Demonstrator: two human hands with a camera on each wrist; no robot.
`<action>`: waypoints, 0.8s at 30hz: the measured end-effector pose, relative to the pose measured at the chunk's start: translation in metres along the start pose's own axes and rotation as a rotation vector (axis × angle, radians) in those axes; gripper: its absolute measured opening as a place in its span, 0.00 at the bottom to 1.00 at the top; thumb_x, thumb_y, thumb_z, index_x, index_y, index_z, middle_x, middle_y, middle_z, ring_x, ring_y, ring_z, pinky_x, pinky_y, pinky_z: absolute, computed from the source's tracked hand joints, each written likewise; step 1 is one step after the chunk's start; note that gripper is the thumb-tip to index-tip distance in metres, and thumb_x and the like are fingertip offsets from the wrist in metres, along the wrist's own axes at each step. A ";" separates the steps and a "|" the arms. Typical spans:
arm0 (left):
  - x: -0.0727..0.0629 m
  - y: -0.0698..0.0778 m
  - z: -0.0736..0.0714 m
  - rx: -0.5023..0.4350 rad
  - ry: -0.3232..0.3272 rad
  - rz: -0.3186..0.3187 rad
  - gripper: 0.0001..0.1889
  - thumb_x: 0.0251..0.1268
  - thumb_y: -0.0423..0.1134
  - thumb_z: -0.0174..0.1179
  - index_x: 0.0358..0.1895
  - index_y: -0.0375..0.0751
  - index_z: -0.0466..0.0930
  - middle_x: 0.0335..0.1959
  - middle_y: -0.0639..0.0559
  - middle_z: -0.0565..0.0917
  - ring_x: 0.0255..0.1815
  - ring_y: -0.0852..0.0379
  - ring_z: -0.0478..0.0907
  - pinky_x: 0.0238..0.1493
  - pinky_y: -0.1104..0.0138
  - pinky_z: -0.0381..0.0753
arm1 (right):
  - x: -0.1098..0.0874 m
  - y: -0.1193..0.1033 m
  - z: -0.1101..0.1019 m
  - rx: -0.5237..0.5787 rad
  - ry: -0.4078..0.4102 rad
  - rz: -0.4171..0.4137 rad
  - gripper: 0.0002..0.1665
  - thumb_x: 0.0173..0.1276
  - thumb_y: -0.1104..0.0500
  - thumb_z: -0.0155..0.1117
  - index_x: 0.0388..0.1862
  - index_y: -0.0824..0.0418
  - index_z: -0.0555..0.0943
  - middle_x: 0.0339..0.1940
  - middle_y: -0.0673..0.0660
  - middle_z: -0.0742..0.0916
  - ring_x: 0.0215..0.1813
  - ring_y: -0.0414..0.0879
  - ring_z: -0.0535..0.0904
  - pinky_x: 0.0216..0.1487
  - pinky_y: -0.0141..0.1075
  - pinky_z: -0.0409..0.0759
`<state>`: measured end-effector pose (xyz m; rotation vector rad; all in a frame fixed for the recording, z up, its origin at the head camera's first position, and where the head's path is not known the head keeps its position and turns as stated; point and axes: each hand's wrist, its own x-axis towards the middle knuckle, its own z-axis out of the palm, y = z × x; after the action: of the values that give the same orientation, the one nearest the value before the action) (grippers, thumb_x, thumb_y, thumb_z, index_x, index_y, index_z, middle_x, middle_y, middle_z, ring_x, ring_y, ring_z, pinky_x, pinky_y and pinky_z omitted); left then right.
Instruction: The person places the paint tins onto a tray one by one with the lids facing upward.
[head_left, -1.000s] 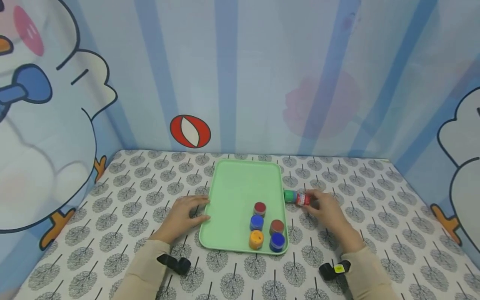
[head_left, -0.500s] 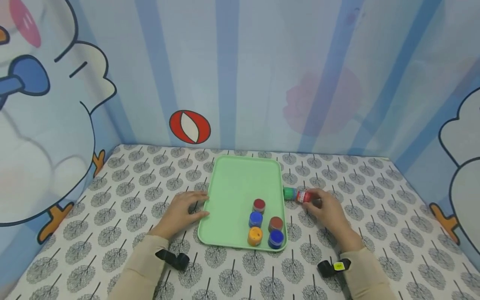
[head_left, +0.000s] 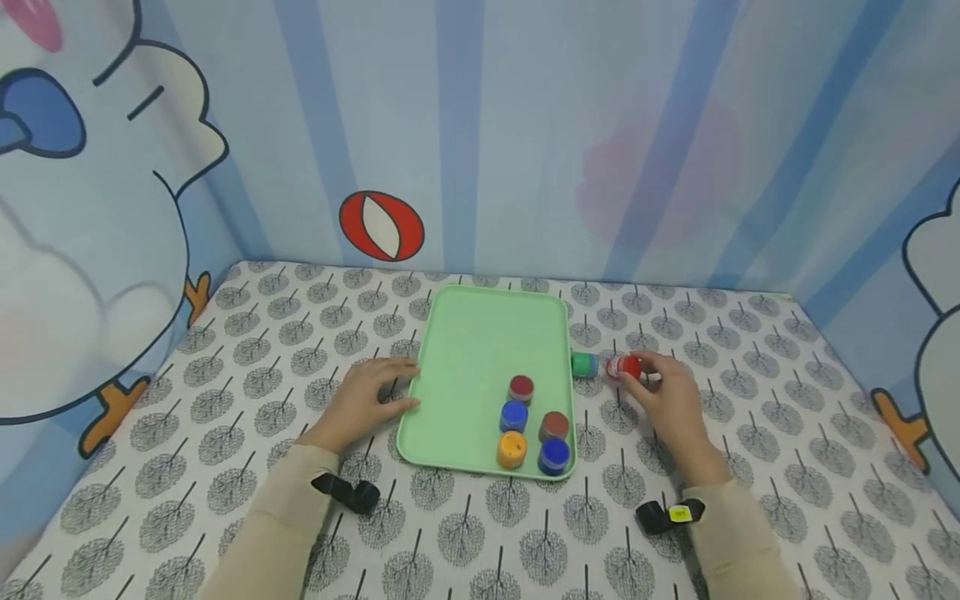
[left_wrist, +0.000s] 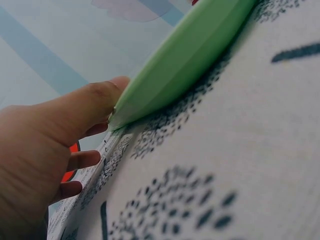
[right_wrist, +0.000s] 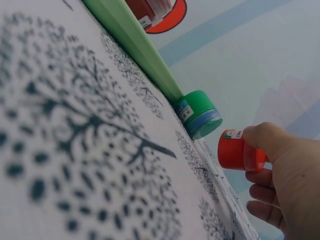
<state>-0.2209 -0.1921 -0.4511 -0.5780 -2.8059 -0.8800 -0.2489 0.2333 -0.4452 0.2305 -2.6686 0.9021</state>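
Note:
My right hand [head_left: 671, 400] pinches a small red paint pot [head_left: 627, 367] between thumb and fingers, to the right of the tray. In the right wrist view, this red pot [right_wrist: 237, 151] is tipped on its side, with a printed label under the thumb. A green paint pot [head_left: 584, 364] lies sideways against the tray's right rim, a short gap from the red one. At the left rim of the light green tray [head_left: 465, 333], my left hand [head_left: 363, 404] rests its spread thumb and fingertips. The left wrist view has the thumb [left_wrist: 95, 102] right at the tray edge.
Several lidded paint pots stand in the tray's near right part: a dark red pot [head_left: 521, 389], a blue pot [head_left: 514, 416], an orange pot [head_left: 512, 450], a brown pot [head_left: 554, 427] and another blue pot [head_left: 554, 456]. A tree-patterned cloth [head_left: 247, 400] covers the table; a printed curtain [head_left: 517, 150] stands behind.
My right hand has drawn the red pot rightward, away from the green pot it was lined up against. The left hand stays at the tray rim. The head view has tipped down.

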 end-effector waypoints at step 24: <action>0.001 0.004 -0.003 0.011 -0.009 -0.007 0.26 0.58 0.47 0.67 0.61 0.44 0.77 0.66 0.48 0.75 0.69 0.43 0.68 0.73 0.43 0.60 | 0.001 -0.008 0.001 -0.024 0.089 -0.035 0.24 0.64 0.54 0.67 0.56 0.64 0.79 0.43 0.65 0.85 0.35 0.55 0.80 0.39 0.42 0.76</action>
<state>-0.2201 -0.1904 -0.4459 -0.5719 -2.8204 -0.8643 -0.2480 0.2268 -0.4414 0.2245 -2.5840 0.8484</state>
